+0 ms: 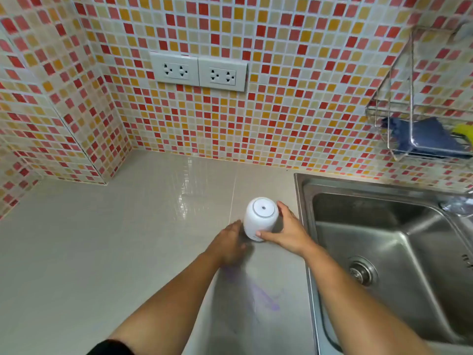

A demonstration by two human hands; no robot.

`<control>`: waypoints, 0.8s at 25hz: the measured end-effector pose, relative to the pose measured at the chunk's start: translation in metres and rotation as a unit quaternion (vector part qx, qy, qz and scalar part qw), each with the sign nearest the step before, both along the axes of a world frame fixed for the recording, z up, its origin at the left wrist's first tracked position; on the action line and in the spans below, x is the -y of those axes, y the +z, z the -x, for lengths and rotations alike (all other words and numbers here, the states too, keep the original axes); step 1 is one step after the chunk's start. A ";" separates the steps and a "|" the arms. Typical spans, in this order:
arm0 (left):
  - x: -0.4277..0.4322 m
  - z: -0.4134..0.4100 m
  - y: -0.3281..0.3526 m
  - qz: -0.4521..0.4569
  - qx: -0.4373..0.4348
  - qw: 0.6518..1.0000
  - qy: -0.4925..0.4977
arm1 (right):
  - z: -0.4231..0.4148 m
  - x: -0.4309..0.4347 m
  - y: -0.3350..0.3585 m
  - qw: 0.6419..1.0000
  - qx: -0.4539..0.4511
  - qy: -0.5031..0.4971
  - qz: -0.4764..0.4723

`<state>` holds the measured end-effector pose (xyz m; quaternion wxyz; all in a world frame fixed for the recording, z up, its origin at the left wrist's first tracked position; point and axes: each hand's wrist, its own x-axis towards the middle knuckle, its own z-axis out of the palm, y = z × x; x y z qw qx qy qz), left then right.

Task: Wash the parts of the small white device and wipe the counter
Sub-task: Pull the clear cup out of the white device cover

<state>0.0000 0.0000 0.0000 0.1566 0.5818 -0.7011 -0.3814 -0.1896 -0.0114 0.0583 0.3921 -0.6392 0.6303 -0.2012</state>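
Observation:
A small white device, rounded with a grey ring and a small hole on top, stands upright on the grey counter just left of the sink. My right hand wraps its right side, thumb across the front near the base. My left hand sits at its lower left, fingers reaching the base; it is motion-blurred, so whether it grips the device is unclear. A faint purple smear marks the counter between my forearms.
A steel sink with a drain lies to the right. A wire rack on the tiled wall holds a blue cloth and something yellow. Two double wall sockets sit above the counter.

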 end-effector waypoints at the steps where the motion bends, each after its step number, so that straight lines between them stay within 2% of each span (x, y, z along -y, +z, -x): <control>1: 0.005 0.003 -0.003 0.002 -0.023 1.000 0.012 | -0.001 0.006 0.001 1.000 0.019 0.011 0.007; 4: 0.010 0.008 0.002 -0.022 -0.093 0.995 0.037 | 0.002 0.018 -0.006 0.998 0.054 0.034 0.015; 8: 0.012 0.017 0.003 -0.021 -0.170 0.984 0.056 | 0.005 0.023 -0.017 0.992 0.113 -0.039 0.025; 13: 0.020 0.031 -0.007 0.004 -0.143 0.984 0.102 | 0.005 0.023 -0.022 0.986 0.141 -0.092 0.016; 20: 0.018 0.031 -0.002 0.007 -0.119 0.988 0.099 | 0.000 0.020 -0.023 0.979 0.137 -0.142 0.050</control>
